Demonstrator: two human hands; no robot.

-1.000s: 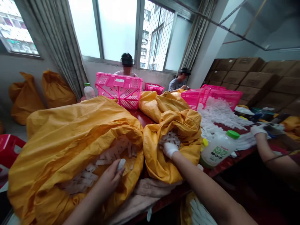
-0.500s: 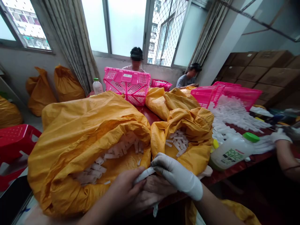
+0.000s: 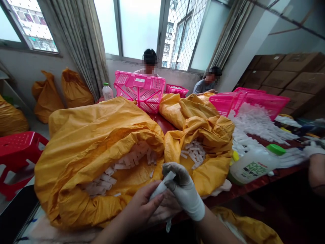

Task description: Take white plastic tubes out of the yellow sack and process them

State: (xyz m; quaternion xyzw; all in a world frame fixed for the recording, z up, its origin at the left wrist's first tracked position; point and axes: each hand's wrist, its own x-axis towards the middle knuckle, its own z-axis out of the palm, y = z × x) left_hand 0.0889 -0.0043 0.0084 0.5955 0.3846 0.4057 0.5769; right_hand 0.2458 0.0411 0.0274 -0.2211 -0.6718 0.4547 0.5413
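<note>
Green print "100% NFC" (image 3: 255,169) stands on the green-capped bottle (image 3: 260,162) by the surface's (image 3: 164,123) near edge; the pink basket's (image 3: 139,91) white label (image 3: 139,80) is too small to read.

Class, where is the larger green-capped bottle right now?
In the head view, the larger green-capped bottle is right of centre, beside the smaller open yellow sack and left of a co-worker's white-gloved hand.

Head-worn camera (only view) faces forward, tilted down; yellow sack (image 3: 83,135) close, window (image 3: 141,28) farther off.
</note>
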